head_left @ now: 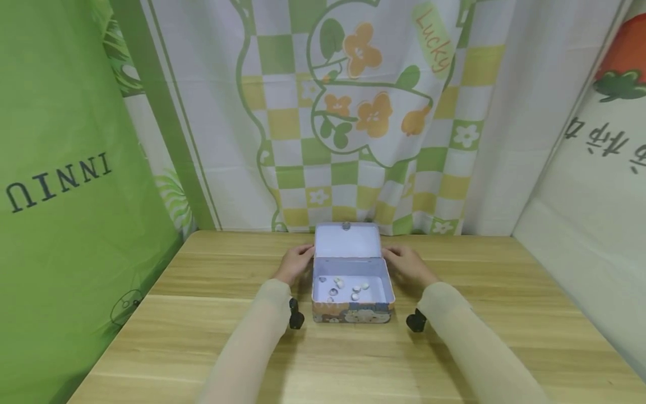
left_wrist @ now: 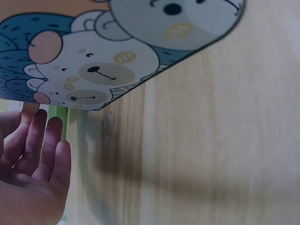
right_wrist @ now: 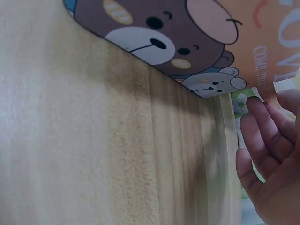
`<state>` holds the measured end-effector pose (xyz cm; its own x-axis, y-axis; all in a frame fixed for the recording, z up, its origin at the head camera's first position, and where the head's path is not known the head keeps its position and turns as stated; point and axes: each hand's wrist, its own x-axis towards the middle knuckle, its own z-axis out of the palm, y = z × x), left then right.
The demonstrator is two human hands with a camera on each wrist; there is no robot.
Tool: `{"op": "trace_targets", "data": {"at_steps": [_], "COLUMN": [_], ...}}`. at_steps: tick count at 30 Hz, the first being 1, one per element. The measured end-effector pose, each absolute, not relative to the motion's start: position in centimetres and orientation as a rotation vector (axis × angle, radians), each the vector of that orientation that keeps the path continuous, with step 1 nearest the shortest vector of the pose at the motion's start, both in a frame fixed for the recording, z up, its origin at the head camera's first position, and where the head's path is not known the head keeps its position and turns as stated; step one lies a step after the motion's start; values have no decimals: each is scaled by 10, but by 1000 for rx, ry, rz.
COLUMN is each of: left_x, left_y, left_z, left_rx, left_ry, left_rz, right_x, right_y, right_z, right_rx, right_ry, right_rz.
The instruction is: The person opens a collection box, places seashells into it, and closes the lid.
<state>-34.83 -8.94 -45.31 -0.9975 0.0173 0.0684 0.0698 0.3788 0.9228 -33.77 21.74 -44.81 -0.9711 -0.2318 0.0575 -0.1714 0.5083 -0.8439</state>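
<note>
A rectangular tin box (head_left: 353, 312) stands on the table, its hinged lid (head_left: 347, 241) raised at the back. Several small shell-like pieces (head_left: 339, 284) lie scattered on the pale floor inside. At the lid's left edge is my left hand (head_left: 294, 264), thumb and index finger pinching it while the other fingers stay loosely bent. My right hand (head_left: 410, 265) holds the lid's right edge in the same way. Cartoon bears cover the tin's side (left_wrist: 93, 70) in the left wrist view. Each index fingertip is partly hidden by the tin in the wrist views.
The wooden table (head_left: 202, 336) extends around the tin on all sides. A patterned curtain (head_left: 363, 185) hangs behind its back edge. Green cloth (head_left: 60, 252) stands at the left and pale cloth (head_left: 580, 224) at the right. A thin dark cord (head_left: 123, 306) hangs by the left edge.
</note>
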Motion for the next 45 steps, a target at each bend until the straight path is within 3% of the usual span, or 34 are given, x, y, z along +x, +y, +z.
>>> {"op": "trace_targets", "data": {"at_steps": [12,45], "left_x": [-347,-338], "left_y": [-90,-92], "left_z": [-450,-435], "left_rx": [-118,-287], "left_ry": [-2513,-2341], "left_rz": [-1711,-1664], "right_x": [-340,-330], "right_y": [216,217], "right_z": [-447,-439], "right_rx": [-318,-529], "right_ry": [2709,2904], "right_rz": [-1547,-1580]}}
